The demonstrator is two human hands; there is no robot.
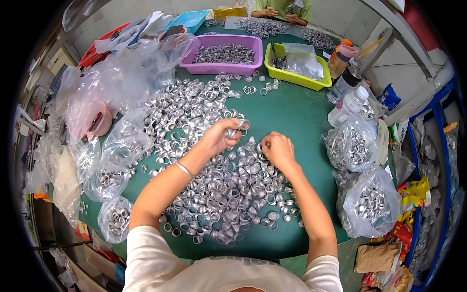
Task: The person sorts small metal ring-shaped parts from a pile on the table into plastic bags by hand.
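Note:
Several silvery metal rings (229, 132) are gripped in my left hand (221, 138), which is closed, with some showing at its fingertips. My right hand (278, 152) is closed in a pinch just right of it, low over the upper edge of the near pile. What its fingers hold, if anything, is hidden. The near pile of loose metal rings (228, 194) spreads on the green tabletop between my forearms. A second heap of rings (189, 107) lies beyond my left hand, toward the far left.
A purple basin (220, 69) of rings and a yellow-green tray (297, 80) stand at the back. Bags of rings (372, 202) sit on the right, near bottles (348, 107). Plastic bags (116, 73) cover the left side. Across the table, a person (282, 9) handles something.

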